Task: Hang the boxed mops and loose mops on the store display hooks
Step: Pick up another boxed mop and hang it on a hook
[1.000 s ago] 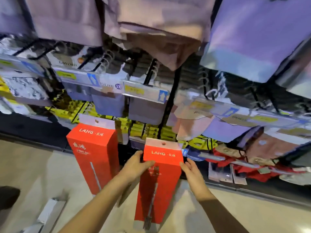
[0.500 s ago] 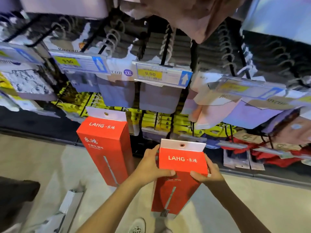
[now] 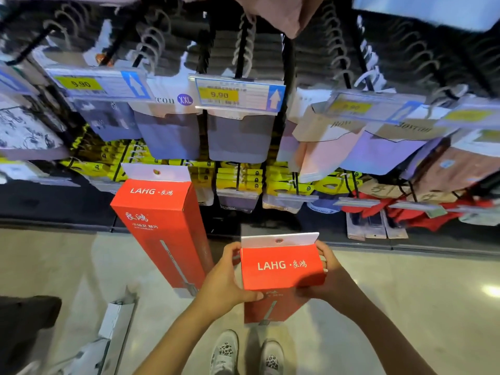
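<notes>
I hold a red mop box (image 3: 281, 269) marked LAHG upright in front of me, its white hang tab with a hole on top. My left hand (image 3: 226, 282) grips its left side with the thumb across the front. My right hand (image 3: 326, 277) grips its right side. A second red mop box (image 3: 165, 228) hangs to the left by its white tab, its lower end above the floor. Black display hooks (image 3: 244, 44) stick out of the rack above, full of packaged clothing.
Price tags (image 3: 238, 94) reading 9.90 hang at the hook ends. Yellow packets (image 3: 238, 180) and red items (image 3: 405, 212) fill the lower rows. A white flattened carton (image 3: 113, 328) lies on the tiled floor at the left. My shoes (image 3: 246, 353) stand below the box.
The held box has come away from the rack, down and toward me. Both hands shifted from its upper edges to gripping its sides. The view tilted downward, showing my shoes.
</notes>
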`<action>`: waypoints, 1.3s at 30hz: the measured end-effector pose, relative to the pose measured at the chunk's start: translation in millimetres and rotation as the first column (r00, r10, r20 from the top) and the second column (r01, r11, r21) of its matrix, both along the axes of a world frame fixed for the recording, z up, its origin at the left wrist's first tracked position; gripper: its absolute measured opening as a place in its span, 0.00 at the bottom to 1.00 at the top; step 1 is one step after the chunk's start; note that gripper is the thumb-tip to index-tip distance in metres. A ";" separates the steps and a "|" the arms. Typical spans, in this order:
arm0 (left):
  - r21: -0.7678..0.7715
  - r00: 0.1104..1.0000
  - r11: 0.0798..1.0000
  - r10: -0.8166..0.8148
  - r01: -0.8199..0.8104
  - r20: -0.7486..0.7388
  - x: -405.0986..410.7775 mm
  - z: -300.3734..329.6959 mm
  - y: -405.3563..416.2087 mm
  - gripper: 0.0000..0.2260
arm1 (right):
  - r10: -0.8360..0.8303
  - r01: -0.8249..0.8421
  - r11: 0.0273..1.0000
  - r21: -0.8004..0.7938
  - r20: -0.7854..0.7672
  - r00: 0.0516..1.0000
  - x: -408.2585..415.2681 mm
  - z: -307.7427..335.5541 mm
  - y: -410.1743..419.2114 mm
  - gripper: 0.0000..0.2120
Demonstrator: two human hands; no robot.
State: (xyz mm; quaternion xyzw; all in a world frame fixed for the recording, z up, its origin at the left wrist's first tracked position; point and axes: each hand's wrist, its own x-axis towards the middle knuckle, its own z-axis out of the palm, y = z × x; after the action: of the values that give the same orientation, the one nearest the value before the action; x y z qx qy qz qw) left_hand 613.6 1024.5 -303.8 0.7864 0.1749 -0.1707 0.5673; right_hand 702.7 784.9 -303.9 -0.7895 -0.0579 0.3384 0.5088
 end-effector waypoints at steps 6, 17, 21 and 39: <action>0.080 0.998 0.995 -0.059 0.059 0.003 -15.7 19.5 -8.3 0.42 | 0.013 0.000 0.994 -0.105 0.121 0.993 -27.4 24.3 -4.8 0.39; 0.030 0.983 0.989 -0.146 0.143 0.112 -43.0 157.2 -24.3 0.39 | -0.222 0.223 0.975 0.012 0.166 0.961 -96.1 140.6 -33.4 0.41; 0.167 0.959 0.964 -0.233 0.206 0.162 -49.0 218.5 -14.3 0.39 | -0.294 0.285 0.955 0.080 0.170 0.941 -116.7 198.4 -32.1 0.45; 0.086 0.751 0.800 -0.589 0.594 0.300 -34.0 370.2 -95.4 0.38 | -0.765 0.718 0.644 0.264 0.257 0.591 -224.4 332.3 -93.7 0.47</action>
State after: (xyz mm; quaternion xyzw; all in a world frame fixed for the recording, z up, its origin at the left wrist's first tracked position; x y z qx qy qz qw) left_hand 579.6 929.1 66.4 0.8137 -0.1756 -0.2162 0.5102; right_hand 478.3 691.2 28.5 -0.7520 0.1661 -0.0532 0.6356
